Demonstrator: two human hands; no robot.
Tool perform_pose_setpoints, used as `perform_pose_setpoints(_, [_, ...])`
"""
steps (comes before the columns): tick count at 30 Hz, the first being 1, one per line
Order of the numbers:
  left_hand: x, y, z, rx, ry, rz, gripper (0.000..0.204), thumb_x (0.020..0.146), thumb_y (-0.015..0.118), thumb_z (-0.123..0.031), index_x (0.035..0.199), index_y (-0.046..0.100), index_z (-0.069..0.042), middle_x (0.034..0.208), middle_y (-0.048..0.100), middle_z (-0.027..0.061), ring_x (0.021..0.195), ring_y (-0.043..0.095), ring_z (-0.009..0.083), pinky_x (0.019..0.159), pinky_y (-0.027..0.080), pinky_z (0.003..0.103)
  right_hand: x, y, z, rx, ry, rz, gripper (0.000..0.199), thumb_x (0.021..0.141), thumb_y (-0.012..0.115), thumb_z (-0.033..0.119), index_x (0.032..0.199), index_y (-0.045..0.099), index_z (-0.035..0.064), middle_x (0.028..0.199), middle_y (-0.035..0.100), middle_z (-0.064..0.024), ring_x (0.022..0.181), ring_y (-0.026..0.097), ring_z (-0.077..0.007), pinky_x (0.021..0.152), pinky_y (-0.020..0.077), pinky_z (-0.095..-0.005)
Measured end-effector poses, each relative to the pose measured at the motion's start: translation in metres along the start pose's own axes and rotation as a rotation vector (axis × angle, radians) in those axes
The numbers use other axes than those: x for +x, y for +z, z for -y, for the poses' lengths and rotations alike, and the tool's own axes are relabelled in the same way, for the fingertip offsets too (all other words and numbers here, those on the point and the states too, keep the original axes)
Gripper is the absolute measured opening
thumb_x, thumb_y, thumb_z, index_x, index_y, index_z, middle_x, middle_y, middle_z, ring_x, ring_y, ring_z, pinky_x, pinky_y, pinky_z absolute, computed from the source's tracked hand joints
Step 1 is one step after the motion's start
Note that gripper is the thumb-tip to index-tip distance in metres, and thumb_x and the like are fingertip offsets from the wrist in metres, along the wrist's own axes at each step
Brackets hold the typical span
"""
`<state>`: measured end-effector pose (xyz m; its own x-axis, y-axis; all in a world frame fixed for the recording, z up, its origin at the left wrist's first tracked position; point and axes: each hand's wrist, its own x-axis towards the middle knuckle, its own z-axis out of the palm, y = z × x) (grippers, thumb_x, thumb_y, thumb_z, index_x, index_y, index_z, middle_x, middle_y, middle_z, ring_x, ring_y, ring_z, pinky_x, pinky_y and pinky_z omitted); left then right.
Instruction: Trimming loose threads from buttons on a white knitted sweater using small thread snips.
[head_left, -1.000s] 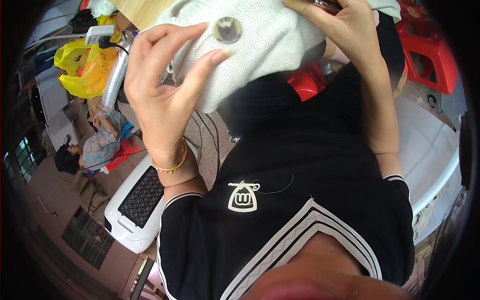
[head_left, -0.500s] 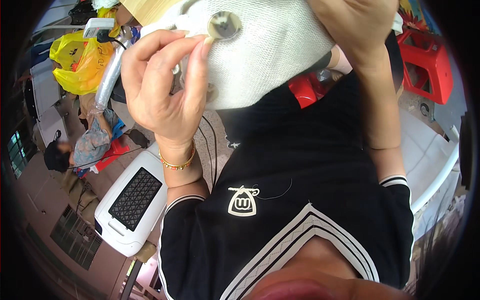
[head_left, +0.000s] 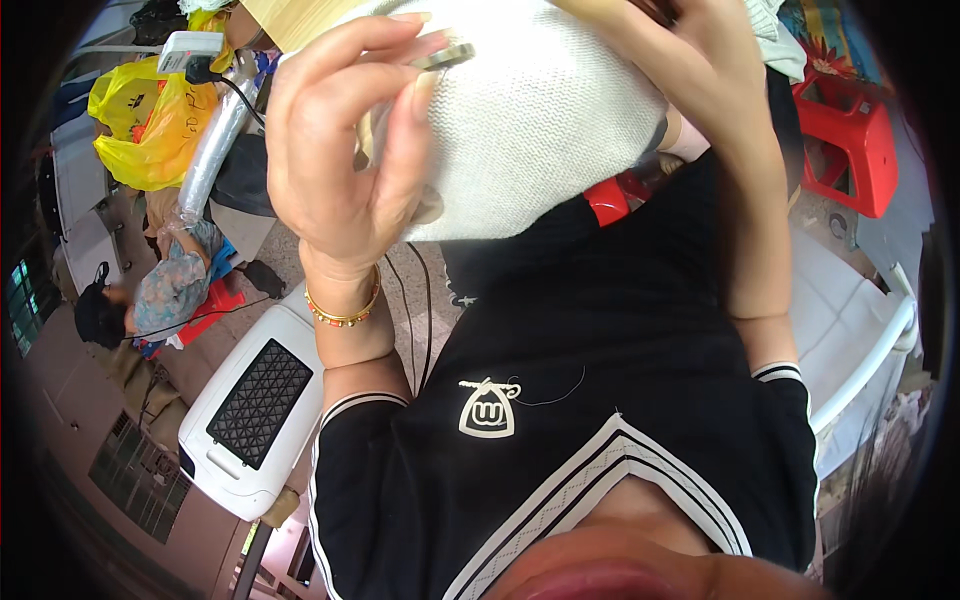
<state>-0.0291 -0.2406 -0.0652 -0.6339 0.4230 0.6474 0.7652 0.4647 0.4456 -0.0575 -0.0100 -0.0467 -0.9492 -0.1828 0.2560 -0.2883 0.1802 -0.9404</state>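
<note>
A white knitted garment (head_left: pixel 540 130) spreads across the upper middle, over my lap. My left hand (head_left: pixel 340 150) is closed at its left side, with thumb and fingers around a large round button (head_left: pixel 445 56). That button is tilted nearly edge-on and stands up from the knit. Lower on the garment's edge, beside my left palm, a second, pale button (head_left: pixel 428 206) shows in part. My right hand (head_left: pixel 690 65) is over the garment's upper right, and its fingertips run out at the top edge of the view. Whether it holds anything is hidden.
A white case with a black grille (head_left: pixel 255 405) stands at lower left. Beyond are a yellow plastic bag (head_left: pixel 150 120), a clear-wrapped roll (head_left: pixel 215 150) and a seated person (head_left: pixel 170 290). Red stools (head_left: pixel 850 150) stand at right, near a white chair (head_left: pixel 850 330). Dark cables hang by my left arm.
The button has turned from facing me to nearly edge-on in my left fingers. My right hand has shifted a little up and left, and the garment's lower edge sits slightly lower.
</note>
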Motion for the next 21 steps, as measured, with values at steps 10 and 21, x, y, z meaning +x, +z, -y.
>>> perform_pose_setpoints(10, [-0.010, 0.012, 0.004, -0.306, -0.237, -0.253, 0.012, 0.098, 0.055, 0.000, 0.108, 0.052, 0.006, 0.120, 0.058, 0.0265, 0.098, 0.067, 0.0209, 0.091, 0.051, 0.031, -0.015, -0.008, 0.043, -0.405, -0.039, 0.331, 0.041, 0.076, 0.081, 0.008, 0.116, 0.070, 0.0037, 0.076, 0.055, -0.0068, 0.067, 0.055, -0.0189, 0.057, 0.0448, -0.0292])
perform_pose_setpoints(21, [-0.010, 0.016, 0.010, -0.367, -0.221, -0.283, 0.012, 0.098, 0.057, -0.001, 0.108, 0.054, 0.004, 0.122, 0.059, 0.0237, 0.097, 0.064, 0.0160, 0.089, 0.050, 0.028, -0.019, 0.004, 0.041, -0.477, -0.162, 0.213, 0.037, 0.075, 0.081, 0.008, 0.110, 0.070, 0.0033, 0.077, 0.055, -0.0066, 0.064, 0.056, -0.0190, 0.055, 0.0460, -0.0298])
